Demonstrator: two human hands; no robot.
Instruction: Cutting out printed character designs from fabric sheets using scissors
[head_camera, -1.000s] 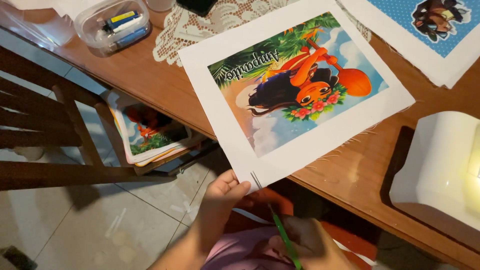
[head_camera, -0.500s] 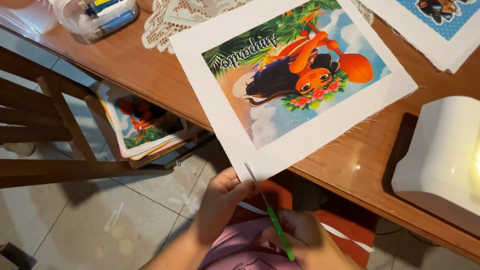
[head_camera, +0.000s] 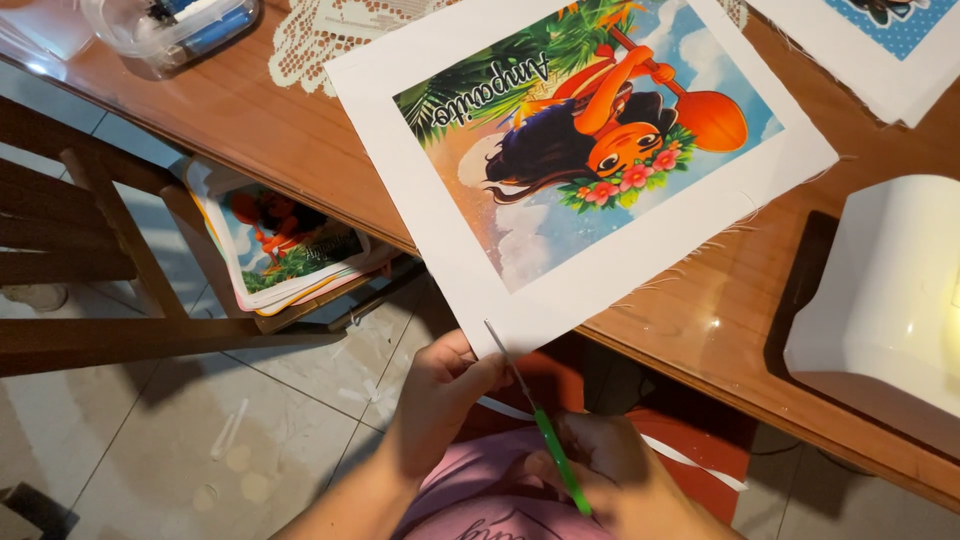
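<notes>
- While the left hand (head_camera: 440, 385) pinches the near corner of the printed fabric sheet (head_camera: 560, 165) between thumb and fingers, the sheet lies mostly flat on the wooden table (head_camera: 720, 320), its corner hanging over the table's near edge.
- At that overhanging corner the green-handled scissors (head_camera: 535, 420) meet the white border, blade tips touching the fabric just beside the left thumb.
- Closed around the scissor handles, the right hand (head_camera: 600, 470) sits low in the view, above a pink garment (head_camera: 480, 500).
- Frayed threads show along the sheet's right edge; its colourful cartoon picture faces up.
- On the table, a white lace doily (head_camera: 300, 40) peeks out from under the sheet's far corner, a clear plastic box (head_camera: 170, 25) stands at the far left, and a white machine (head_camera: 890, 300) sits at the right.
- Another printed sheet (head_camera: 880, 50) lies at the top right.
- Below the table, a stack of prints (head_camera: 285, 245) rests on a wooden chair (head_camera: 90, 230).
</notes>
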